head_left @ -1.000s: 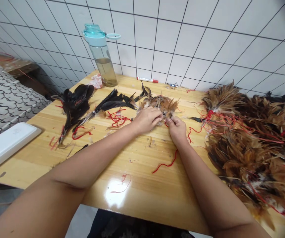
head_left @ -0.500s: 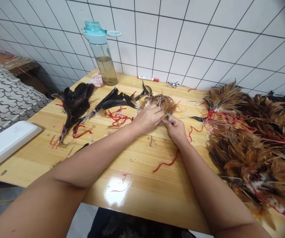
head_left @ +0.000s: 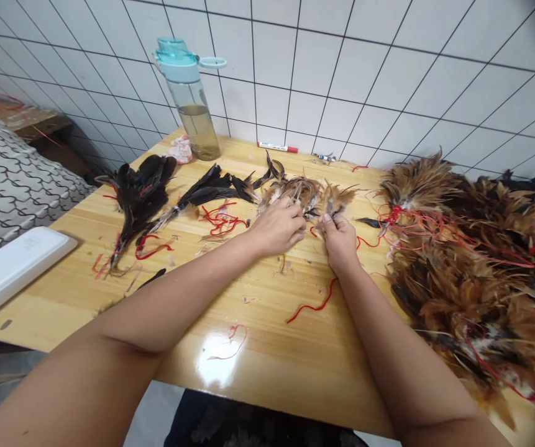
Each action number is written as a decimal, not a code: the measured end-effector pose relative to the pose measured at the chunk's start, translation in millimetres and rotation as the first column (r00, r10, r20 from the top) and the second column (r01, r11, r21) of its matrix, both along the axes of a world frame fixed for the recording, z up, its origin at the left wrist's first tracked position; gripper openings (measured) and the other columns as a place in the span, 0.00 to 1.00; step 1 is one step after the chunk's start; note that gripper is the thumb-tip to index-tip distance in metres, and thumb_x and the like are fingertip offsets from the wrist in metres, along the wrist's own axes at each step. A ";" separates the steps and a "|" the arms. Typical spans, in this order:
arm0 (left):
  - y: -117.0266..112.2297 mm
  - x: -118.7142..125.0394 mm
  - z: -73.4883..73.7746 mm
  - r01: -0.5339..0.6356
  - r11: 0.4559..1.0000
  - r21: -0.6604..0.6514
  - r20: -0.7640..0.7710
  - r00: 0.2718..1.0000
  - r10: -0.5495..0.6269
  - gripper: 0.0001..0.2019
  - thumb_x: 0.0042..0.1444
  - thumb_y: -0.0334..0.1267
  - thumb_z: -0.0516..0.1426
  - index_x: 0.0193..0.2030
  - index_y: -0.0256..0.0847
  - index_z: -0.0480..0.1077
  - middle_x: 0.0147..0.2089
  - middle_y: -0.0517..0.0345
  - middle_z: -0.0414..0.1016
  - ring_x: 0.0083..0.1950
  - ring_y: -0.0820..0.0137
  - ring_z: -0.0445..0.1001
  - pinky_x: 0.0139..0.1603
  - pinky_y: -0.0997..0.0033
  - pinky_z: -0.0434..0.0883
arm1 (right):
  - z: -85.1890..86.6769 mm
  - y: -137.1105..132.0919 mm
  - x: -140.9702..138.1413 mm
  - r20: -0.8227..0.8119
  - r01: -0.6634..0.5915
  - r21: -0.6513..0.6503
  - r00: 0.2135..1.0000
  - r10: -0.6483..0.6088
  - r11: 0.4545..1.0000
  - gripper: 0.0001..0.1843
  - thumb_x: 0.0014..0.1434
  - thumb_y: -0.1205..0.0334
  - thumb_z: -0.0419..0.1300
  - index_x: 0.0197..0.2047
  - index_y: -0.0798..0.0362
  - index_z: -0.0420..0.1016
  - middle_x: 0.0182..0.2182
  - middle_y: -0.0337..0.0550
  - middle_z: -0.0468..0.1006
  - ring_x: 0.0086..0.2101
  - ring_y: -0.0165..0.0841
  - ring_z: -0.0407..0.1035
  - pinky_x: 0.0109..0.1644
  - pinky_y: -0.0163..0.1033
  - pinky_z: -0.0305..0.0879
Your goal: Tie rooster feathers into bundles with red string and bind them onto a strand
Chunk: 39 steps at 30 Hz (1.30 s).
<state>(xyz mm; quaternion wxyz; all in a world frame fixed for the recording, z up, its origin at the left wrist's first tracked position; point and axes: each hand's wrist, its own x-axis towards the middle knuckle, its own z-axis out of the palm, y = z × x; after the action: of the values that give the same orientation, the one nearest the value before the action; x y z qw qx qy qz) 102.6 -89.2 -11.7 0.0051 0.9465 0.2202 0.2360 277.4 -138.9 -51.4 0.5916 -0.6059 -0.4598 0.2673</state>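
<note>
My right hand [head_left: 342,241] pinches a small bunch of brown feathers [head_left: 337,200] by its lower ends, the tips fanning upward. Just left of it, my left hand [head_left: 280,225] rests with curled fingers at a loose heap of brown and white feathers [head_left: 302,189]. Whether those fingers grip any feathers is hidden under the hand. Black feathers [head_left: 209,187] lie to the left of the heap. A tangle of red string [head_left: 223,220] sits beside my left wrist, and a single red strand [head_left: 316,305] lies below my right hand.
Large bundles of brown feathers [head_left: 463,285] cover the table's right side, some tied with red string. A black feather bunch [head_left: 143,192], a water bottle [head_left: 197,118] and a white oblong case [head_left: 20,267] stand or lie left. A red marker [head_left: 277,148] lies by the tiled wall.
My right hand has moved slightly right, away from the heap, with the small brown feather bunch in its fingers. My left hand has stayed by the heap.
</note>
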 end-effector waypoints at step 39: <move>0.6 0.5 8.7 -0.045 0.999 -0.016 0.131 0.990 0.046 0.12 0.66 0.37 0.48 0.43 0.39 0.73 0.44 0.49 0.75 0.49 0.61 0.66 0.52 0.59 0.63 | 13.2 -5.2 -6.4 0.194 -0.157 -0.053 0.967 0.164 0.986 0.07 0.50 0.58 0.60 0.25 0.50 0.75 0.26 0.39 0.76 0.33 0.36 0.68 0.44 0.42 0.65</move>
<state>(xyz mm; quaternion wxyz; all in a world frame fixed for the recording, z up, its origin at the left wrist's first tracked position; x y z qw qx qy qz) 103.1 -88.7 -3.0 0.0202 0.9236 0.2424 0.2962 271.0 -144.2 -38.1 0.5079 -0.6012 -0.5587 0.2615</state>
